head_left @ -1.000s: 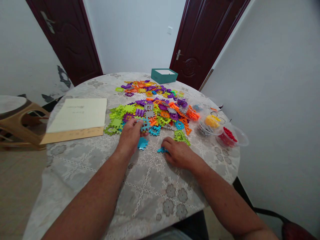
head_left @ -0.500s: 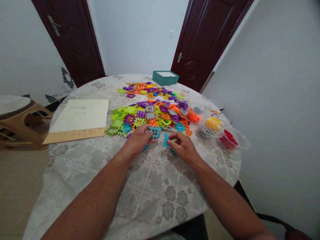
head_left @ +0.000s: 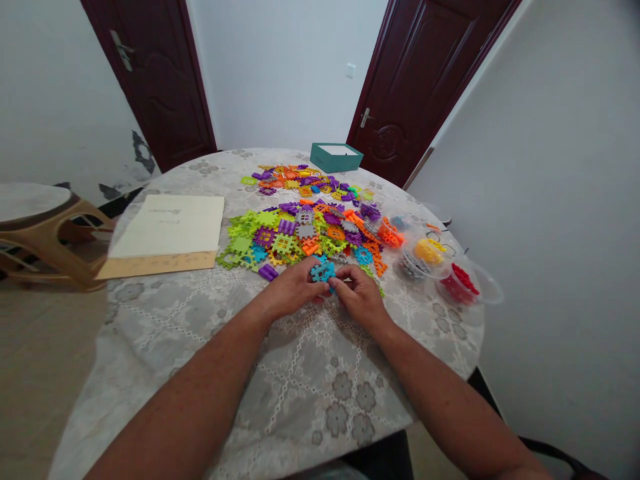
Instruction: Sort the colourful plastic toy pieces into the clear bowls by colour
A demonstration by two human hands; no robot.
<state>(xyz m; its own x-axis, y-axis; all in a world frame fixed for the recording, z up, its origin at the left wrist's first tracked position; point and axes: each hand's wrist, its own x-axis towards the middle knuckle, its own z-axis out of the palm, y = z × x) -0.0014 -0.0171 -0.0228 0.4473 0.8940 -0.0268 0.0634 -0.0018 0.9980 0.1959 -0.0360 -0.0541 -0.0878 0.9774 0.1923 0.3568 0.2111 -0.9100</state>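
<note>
Left hand (head_left: pixel 300 288) and right hand (head_left: pixel 361 297), fingers pinched, hold blue toothed plastic pieces (head_left: pixel 323 269). Far right, clear plastic tubs (head_left: pixel 449 292) hold red, yellow and orange bits (head_left: pixel 430 251).

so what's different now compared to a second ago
Two blue pieces are now together between the hands. The left hand has carried one rightward, away from the pile; the right hand has lifted the other off the table. Whether they're joined can't be told. Nothing was visibly let go. The pile, green box and paper stayed put.
</note>
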